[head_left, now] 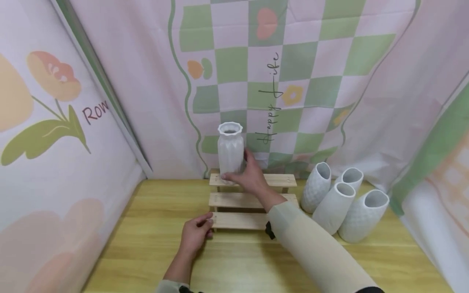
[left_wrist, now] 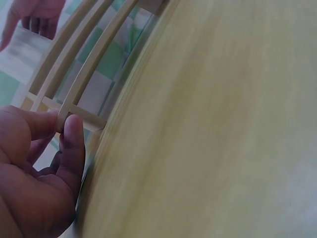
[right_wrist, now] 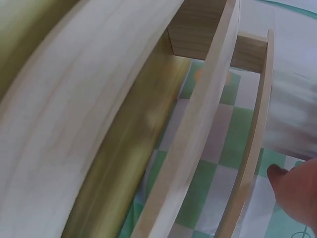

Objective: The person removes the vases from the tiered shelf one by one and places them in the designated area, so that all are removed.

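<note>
A white fluted vase [head_left: 230, 152] with a scalloped rim stands upright at the left end of the wooden three-step rack [head_left: 239, 221], over its top step. My right hand [head_left: 250, 175] grips the vase low on its right side, thumb across the front. In the right wrist view the vase [right_wrist: 292, 116] shows blurred beyond the slats, beside part of my right hand [right_wrist: 296, 193]. My left hand [head_left: 196, 232] pinches the left end of the rack's lowest step; the left wrist view shows thumb and fingers of that hand [left_wrist: 42, 173] at the slat's corner.
Several white textured vases [head_left: 333, 207] stand grouped on the wooden table [head_left: 157, 244], right of the rack and close to my right sleeve [head_left: 315, 244]. A checked, printed curtain [head_left: 234, 65] hangs right behind the rack. Another printed fabric wall [head_left: 55, 162] bounds the table's left side.
</note>
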Available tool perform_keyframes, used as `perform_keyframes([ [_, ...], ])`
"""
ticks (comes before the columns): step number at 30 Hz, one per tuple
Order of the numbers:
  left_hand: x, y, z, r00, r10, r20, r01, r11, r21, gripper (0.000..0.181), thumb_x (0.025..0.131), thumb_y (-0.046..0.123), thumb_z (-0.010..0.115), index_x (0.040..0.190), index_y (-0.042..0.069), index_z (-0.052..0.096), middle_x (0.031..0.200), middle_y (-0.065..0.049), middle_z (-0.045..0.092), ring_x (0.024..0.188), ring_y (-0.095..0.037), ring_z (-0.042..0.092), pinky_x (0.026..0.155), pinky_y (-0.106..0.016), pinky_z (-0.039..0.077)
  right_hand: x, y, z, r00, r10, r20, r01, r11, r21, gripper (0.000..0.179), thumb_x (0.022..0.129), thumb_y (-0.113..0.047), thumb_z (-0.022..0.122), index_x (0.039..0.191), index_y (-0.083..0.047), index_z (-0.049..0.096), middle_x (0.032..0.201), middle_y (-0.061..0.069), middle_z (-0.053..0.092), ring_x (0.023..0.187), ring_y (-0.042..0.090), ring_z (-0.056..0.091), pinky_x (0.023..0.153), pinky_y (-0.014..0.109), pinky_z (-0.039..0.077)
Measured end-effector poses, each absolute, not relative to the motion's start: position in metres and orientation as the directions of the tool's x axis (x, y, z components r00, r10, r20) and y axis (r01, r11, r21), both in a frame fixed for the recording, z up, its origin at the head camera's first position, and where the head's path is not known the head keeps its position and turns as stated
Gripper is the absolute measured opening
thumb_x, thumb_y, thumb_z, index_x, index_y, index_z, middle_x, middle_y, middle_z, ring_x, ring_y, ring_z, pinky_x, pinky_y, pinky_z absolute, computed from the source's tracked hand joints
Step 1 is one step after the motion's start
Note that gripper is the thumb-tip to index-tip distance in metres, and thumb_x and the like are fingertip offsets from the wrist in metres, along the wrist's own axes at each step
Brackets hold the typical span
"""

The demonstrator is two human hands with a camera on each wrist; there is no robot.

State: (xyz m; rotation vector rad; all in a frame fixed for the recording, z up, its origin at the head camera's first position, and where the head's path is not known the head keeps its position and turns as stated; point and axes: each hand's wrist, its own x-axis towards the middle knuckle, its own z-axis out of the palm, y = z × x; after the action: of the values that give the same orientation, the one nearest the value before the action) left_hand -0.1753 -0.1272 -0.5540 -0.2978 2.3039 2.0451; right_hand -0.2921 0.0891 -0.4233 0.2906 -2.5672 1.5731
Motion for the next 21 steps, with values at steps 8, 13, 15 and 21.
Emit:
perform_keyframes([
  [8,-0.1743,-0.1264,-0.5535,-0.981,-0.118,-0.152,-0.163,0.098,0.982,0.030,0.096,0.010,0.073,0.126,0.007,0.073,0.117,-0.015,0.070,0.075,-0.020,0.070,0.069,-0.032,0.064,-0.2996,0.0884,-0.4215,-0.971,-0.144,0.192,-0.236,0.432,-0.870,0.115,0.069,-0.045,0.097,0.160,-0.025,0.029,0.147,0.005,0.053,0.133,0.030,0.053,0.113,0.054,0.045],
  [13,-0.1746,-0.1262,-0.5548,-0.981,-0.126,-0.146,-0.159,0.100,0.982,0.030,0.095,0.010,0.073,0.125,0.006,0.073,0.114,-0.015,0.071,0.074,-0.020,0.070,0.068,-0.031,0.064,-0.2991,0.0877,-0.4216,-0.973,-0.147,0.176,-0.223,0.436,-0.872,0.105,0.074,-0.043,0.095,0.157,-0.021,0.035,0.147,0.008,0.054,0.134,0.032,0.053,0.112,0.055,0.045],
  [15,-0.1750,-0.1263,-0.5555,-0.980,-0.127,-0.152,-0.165,0.101,0.981,0.030,0.095,0.011,0.073,0.125,0.006,0.074,0.112,-0.015,0.071,0.074,-0.020,0.070,0.068,-0.031,0.064,-0.2982,0.0875,-0.4217,-0.976,-0.142,0.166,-0.212,0.442,-0.872,0.104,0.075,-0.044,0.094,0.157,-0.020,0.035,0.147,0.008,0.054,0.134,0.033,0.053,0.112,0.055,0.046],
  [21,-0.1761,-0.1269,-0.5561,-0.979,-0.129,-0.158,-0.173,0.111,0.979,0.029,0.096,0.012,0.073,0.124,0.008,0.074,0.107,-0.013,0.070,0.074,-0.019,0.070,0.067,-0.031,0.064,-0.2948,0.0879,-0.4216,-0.976,-0.134,0.171,-0.213,0.448,-0.868,0.100,0.076,-0.046,0.093,0.155,-0.018,0.038,0.145,0.009,0.056,0.132,0.033,0.055,0.110,0.054,0.047],
])
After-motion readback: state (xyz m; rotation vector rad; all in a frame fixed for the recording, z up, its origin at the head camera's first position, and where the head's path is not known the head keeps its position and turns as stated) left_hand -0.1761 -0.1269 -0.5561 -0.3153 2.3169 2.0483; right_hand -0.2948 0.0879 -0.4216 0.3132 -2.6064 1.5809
